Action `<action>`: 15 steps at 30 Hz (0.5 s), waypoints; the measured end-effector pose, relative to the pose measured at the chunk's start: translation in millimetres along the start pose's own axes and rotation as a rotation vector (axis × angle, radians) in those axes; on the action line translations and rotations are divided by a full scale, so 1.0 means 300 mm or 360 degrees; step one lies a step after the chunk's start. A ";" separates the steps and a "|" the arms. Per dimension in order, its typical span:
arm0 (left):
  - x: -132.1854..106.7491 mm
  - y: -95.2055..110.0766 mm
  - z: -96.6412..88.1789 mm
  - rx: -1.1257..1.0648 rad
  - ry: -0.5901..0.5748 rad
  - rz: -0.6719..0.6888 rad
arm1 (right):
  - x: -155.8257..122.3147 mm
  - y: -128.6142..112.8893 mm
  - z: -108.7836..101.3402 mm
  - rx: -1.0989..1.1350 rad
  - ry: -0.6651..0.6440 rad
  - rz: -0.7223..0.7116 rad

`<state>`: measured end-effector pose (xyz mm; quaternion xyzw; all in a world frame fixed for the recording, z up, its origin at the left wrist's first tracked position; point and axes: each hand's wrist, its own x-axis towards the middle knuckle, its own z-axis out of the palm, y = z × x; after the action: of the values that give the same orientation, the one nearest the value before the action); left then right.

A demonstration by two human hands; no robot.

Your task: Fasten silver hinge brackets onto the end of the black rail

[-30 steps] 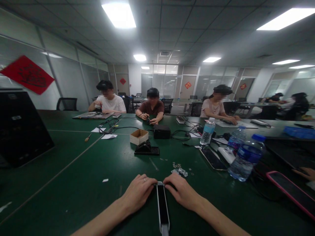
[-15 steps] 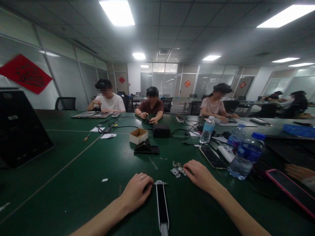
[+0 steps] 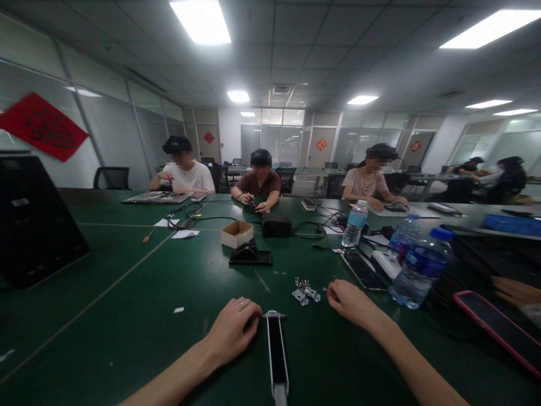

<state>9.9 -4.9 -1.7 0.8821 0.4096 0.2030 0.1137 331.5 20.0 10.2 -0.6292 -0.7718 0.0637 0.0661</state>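
Note:
A long narrow bar [image 3: 277, 352] with a black face and a pale frame lies lengthwise on the green table [image 3: 139, 332] in front of me. A thin cross bolt [image 3: 282, 315] runs through its far end. The curled fingers of my left hand [image 3: 234, 330] close on the bolt's left end, their tips partly hidden. To the right, my right hand [image 3: 350, 303] rests on the table with fingers drawn together. Whatever they hold is hidden. A small nut [image 3: 324, 289] lies beside these fingertips. Several metal brackets [image 3: 306, 295] and small nuts [image 3: 301, 282] sit between the hands.
Beyond are a black stand [image 3: 251, 257], an open cardboard box [image 3: 237, 234] and a black box [image 3: 276, 225]. Phones [image 3: 362, 271], water bottles [image 3: 422, 269] and cables crowd the right. Another person's hand [image 3: 518, 294] is at the right edge. Three people sit opposite.
My right hand has moved right, away from the metal brackets, and a small nut now shows beside its fingertips. My left hand and the bar have stayed in place.

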 end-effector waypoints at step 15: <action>-0.005 -0.016 0.012 -0.0035 0.0009 -0.0005 | -0.004 -0.010 0.000 -0.0035 -0.0030 0.0037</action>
<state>7.3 -3.2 -7.2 0.8796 0.4090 0.2097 0.1227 328.9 18.4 10.6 -0.6382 -0.7657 0.0618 0.0512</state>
